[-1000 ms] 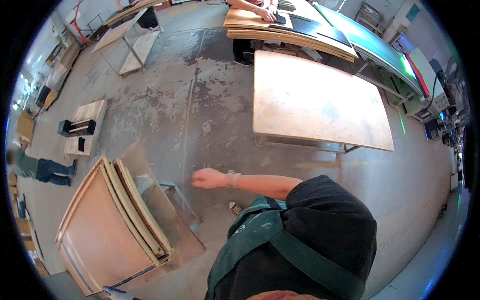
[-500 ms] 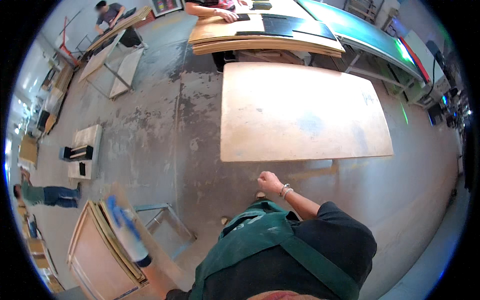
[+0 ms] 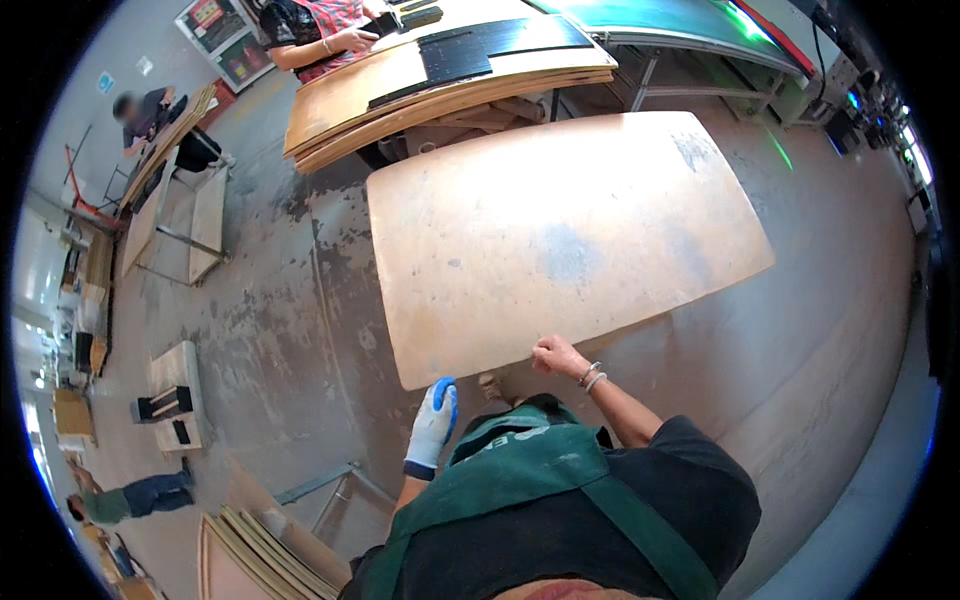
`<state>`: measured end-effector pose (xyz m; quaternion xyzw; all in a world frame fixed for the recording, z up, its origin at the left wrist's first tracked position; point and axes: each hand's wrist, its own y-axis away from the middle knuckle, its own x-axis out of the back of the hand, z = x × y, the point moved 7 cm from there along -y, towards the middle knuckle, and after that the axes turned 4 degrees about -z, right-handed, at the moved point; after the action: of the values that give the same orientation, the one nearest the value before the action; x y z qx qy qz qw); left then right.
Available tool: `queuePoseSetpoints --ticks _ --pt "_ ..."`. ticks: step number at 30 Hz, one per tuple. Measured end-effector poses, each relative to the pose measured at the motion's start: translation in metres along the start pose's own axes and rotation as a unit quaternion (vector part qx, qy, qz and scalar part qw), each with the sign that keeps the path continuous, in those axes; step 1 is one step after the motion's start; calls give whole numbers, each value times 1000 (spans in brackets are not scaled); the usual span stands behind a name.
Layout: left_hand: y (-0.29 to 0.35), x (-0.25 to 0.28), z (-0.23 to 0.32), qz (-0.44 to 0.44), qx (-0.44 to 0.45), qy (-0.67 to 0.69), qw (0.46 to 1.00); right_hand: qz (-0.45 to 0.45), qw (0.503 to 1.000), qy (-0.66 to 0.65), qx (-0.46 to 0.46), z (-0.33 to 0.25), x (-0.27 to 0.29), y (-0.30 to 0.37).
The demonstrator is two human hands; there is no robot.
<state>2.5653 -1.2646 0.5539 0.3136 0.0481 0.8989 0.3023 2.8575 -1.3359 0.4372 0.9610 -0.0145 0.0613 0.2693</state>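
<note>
Before me a large tan board [image 3: 500,240] with worn, rounded corners and dark smudges lies level above the floor. My left hand [image 3: 433,425], in a white glove with blue coating, is just below its near left corner. Its fingers look loosely bent, with nothing visible in them. My right hand [image 3: 558,356] is bare, with bracelets at the wrist, and sits curled at the board's near edge. Whether it touches the edge I cannot tell. No object shows in it.
Beyond, a person's hand [image 3: 352,40] works over stacked boards [image 3: 330,110] carrying black strips [image 3: 455,58]. A green conveyor [image 3: 650,20] runs at far right. Leaning panels [image 3: 265,560] and a metal frame [image 3: 320,485] stand at lower left. Other people are at left.
My left hand has swung from the leaning panels toward the board's near left corner. My right hand has come to the board's near edge. The whole view has turned rightward.
</note>
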Motion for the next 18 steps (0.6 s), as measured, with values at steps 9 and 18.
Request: queuePoseSetpoints --ticks 9,18 --pt "-108 19 29 -30 -37 15 999 -33 986 -114 -114 -12 16 -13" --pt "-187 -15 73 -92 -74 -38 992 101 919 -380 -37 -24 115 -68"
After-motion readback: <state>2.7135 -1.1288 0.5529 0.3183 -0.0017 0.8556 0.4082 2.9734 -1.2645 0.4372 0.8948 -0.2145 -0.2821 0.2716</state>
